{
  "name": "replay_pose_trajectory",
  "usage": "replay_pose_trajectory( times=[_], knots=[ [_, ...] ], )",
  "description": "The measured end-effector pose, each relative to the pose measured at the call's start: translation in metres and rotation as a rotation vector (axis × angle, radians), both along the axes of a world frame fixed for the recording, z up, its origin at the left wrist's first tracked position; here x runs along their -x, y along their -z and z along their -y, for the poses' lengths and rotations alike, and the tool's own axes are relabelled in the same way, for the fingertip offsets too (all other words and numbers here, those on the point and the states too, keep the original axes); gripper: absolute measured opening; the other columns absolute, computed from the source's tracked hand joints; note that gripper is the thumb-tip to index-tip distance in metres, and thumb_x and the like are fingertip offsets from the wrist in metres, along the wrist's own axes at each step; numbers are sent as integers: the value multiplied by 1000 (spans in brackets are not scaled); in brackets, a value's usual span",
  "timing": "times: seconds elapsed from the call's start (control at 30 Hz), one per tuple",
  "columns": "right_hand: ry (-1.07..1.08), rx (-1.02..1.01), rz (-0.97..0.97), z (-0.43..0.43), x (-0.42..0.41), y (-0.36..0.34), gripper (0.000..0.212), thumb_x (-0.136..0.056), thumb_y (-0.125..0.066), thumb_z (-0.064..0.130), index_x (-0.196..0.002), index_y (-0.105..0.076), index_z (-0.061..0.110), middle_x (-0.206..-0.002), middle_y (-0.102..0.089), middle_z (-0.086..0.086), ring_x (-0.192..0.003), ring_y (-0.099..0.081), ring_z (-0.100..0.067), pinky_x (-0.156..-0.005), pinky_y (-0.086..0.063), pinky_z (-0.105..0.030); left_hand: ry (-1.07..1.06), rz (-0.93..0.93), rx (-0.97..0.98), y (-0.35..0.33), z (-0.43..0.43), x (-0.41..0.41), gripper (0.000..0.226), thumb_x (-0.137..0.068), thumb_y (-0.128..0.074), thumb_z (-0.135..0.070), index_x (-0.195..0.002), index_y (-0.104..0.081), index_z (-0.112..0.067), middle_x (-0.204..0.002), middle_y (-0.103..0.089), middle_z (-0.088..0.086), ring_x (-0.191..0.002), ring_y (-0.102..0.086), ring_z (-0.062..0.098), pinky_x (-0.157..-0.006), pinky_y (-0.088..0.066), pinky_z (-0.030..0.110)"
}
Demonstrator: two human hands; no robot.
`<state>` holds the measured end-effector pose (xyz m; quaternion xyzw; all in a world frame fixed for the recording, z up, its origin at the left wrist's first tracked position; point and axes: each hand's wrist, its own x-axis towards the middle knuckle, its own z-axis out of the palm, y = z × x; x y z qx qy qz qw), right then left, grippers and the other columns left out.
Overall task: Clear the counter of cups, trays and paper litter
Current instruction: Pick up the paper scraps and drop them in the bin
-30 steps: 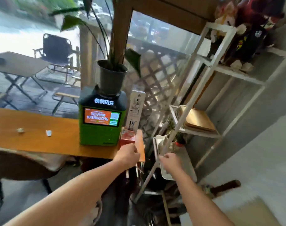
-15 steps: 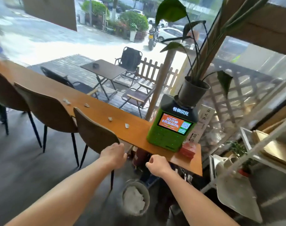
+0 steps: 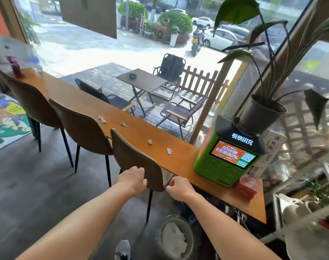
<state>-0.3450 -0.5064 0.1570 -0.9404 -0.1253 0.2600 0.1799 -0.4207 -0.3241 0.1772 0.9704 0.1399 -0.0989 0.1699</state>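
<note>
Litter: four small crumpled white paper scraps in a loose row along the long orange-brown wooden counter, mid to right, left of the green charging kiosk. Left hand and right hand both curled near the brown chair back; fingers hidden, grip unclear. Counter's far-left end blurred.

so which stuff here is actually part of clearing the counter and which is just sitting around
For the job:
- four paper scraps lying on the counter
- bin on the floor, already holding paper

Just lying about:
- green charging station
- potted plant on top of it
- red box
- chairs
</note>
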Motion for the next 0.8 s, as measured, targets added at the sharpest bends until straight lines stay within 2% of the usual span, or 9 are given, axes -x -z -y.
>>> replay_pose_trajectory(
  times=[0.1, 0.23, 0.4, 0.53, 0.63, 0.8],
  knots=[
    [41, 3, -26, -18, -29, 5, 12, -88, -60, 36, -82, -62, 25, -82, -63, 5, -72, -60, -11, -55, -43, -26, 39, -13, 3, -1, -14, -30, 22, -95, -47, -37, -101, -56, -18, -109, -58, 6, -100, -61, 30, -82, -51, 41],
    [101, 10, -55, -49, -79, 14, 12, -88, -59, 38, -86, -60, 26, -85, -62, 5, -73, -59, -11, -54, -45, -26, 114, -30, -9, -10, -43, -86, 18, -94, -49, -37, -94, -53, -19, -109, -61, 7, -102, -61, 30, -82, -51, 41],
    [117, 43, -69, -89, -139, 26, 20, -85, -56, 39, -91, -65, 23, -92, -66, 0, -83, -64, -19, -70, -57, -33, 141, -71, 10, -10, -84, -142, 27, -96, -47, -35, -109, -58, -15, -112, -59, 8, -102, -59, 31, -88, -52, 46],
    [136, 78, -56, -110, -166, 41, 16, -88, -55, 38, -81, -61, 25, -84, -64, 2, -76, -62, -17, -63, -54, -31, 146, -53, 1, 1, -114, -174, 21, -98, -44, -32, -104, -56, -16, -108, -58, 7, -97, -58, 29, -84, -52, 44],
    [156, 102, -103, -120, -175, 57, 19, -91, -54, 40, -80, -59, 26, -82, -61, 5, -74, -59, -13, -57, -47, -28, 178, -77, -2, 11, -133, -202, 23, -100, -43, -31, -108, -57, -15, -110, -57, 7, -101, -58, 29, -88, -51, 44],
    [295, 143, -144, -135, -205, 77, 21, -89, -52, 34, -91, -65, 18, -87, -62, 0, -72, -56, -16, -56, -43, -29, 327, -154, -48, 33, -161, -255, 25, -101, -42, -33, -111, -55, -15, -114, -56, 7, -100, -59, 29, -83, -51, 41]
  ],
)
